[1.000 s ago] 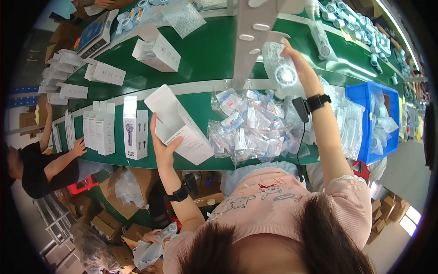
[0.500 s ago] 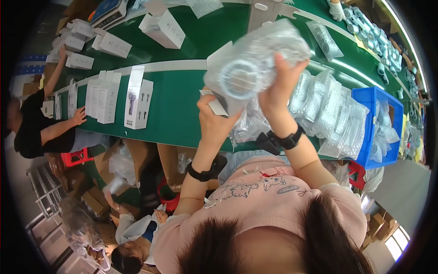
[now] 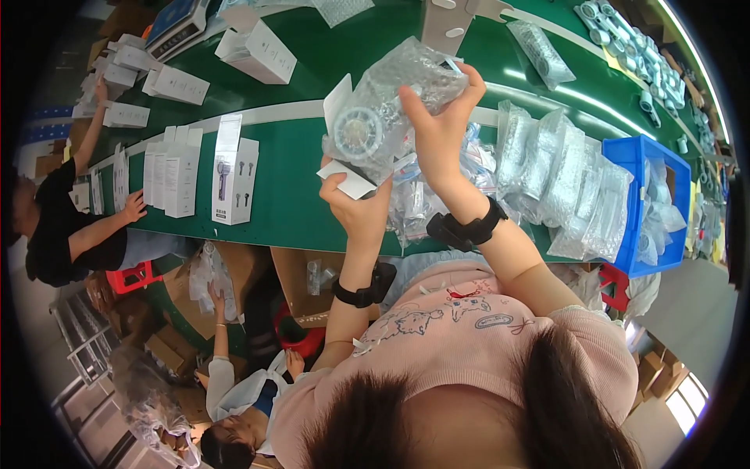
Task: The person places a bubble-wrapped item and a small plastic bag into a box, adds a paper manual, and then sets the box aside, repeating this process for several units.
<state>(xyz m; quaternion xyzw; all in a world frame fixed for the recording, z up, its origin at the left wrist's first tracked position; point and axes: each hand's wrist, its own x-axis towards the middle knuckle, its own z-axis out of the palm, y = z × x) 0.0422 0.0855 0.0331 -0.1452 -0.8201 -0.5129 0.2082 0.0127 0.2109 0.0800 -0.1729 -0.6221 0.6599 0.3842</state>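
Note:
My right hand [image 3: 441,133] grips a bubble-wrapped handheld fan [image 3: 359,134], thumb on one side and fingers on the other. Its round, pale head points down toward my left hand. Closed around an open white box [image 3: 349,181], my left hand [image 3: 355,207] holds it just below the fan. Two box flaps stick out beside the fan head, which is at the box opening; how far it sits inside is hidden. Small clear plastic bags [image 3: 422,199] with parts lie on the table right behind my hands.
Several bubble-wrapped packs [image 3: 562,168] lie in a row at right, beside a blue crate [image 3: 621,215]. White boxes [image 3: 234,180] stand at left on the green table [image 3: 297,180]. A co-worker [image 3: 74,219] handles boxes at far left; another person [image 3: 250,406] sits lower left.
Both hands, with the box and the wrapped fan, have shifted a little left. The fan head has come down closer to the box flaps. The seated person's arm has reached up into a carton.

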